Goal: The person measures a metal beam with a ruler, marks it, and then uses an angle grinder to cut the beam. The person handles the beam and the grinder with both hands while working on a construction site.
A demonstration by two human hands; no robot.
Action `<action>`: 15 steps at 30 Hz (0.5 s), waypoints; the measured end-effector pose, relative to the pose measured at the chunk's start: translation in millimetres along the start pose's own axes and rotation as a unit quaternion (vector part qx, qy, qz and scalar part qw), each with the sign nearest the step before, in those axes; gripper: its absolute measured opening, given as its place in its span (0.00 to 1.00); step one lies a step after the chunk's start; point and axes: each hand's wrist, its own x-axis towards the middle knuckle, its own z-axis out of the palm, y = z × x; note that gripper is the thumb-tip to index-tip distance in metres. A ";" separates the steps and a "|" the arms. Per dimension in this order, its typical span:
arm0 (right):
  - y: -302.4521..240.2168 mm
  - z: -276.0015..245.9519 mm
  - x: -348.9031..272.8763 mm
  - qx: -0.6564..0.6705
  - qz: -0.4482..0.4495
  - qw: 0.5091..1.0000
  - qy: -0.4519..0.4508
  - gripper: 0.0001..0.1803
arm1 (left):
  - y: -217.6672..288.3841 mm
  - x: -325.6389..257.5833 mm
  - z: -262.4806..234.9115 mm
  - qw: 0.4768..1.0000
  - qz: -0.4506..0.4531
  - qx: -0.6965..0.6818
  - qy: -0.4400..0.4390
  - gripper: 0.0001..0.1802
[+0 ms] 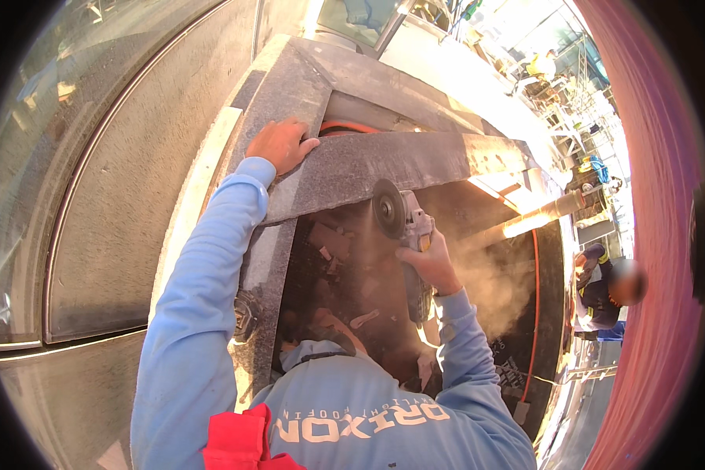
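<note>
My right hand (pixel 433 265) is closed round the body of an angle grinder (pixel 417 223) with a dark round disc (pixel 388 208). The disc is at the near edge of a grey speckled stone slab (pixel 384 160), and pale dust spreads below and to the right of it. Whether the disc touches the stone I cannot tell. My left hand (pixel 280 146) grips the slab near its left end, fingers together and curled, thumb pointing right. Both arms wear light blue sleeves.
Below the slab is a dark opening holding rubble (pixel 329 241). An orange cable (pixel 536 313) runs down its right side. A concrete wall panel (pixel 157 164) stands at left, a pale tube (pixel 536 215) juts out at right. A person in dark clothing (pixel 599 290) is at far right.
</note>
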 end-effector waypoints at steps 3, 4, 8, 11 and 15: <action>-5.0 -0.6 6.2 -0.011 -0.022 1.000 0.009 0.26 | -1.2 0.7 0.8 1.000 0.006 -0.006 0.007 0.19; -5.9 -0.8 8.3 -0.011 -0.023 1.000 0.009 0.26 | -0.8 1.1 0.0 1.000 0.006 -0.009 0.004 0.19; -2.8 -2.4 15.5 -0.008 -0.026 1.000 0.009 0.26 | -1.7 1.2 -2.0 0.999 0.009 -0.033 -0.003 0.19; -2.2 -0.7 14.9 -0.006 -0.016 1.000 0.003 0.30 | -4.0 -1.2 -0.7 1.000 0.002 -0.016 0.017 0.20; 4.5 -3.7 3.2 0.000 0.007 1.000 -0.006 0.32 | 2.6 -0.5 -4.9 1.000 0.004 -0.012 0.000 0.20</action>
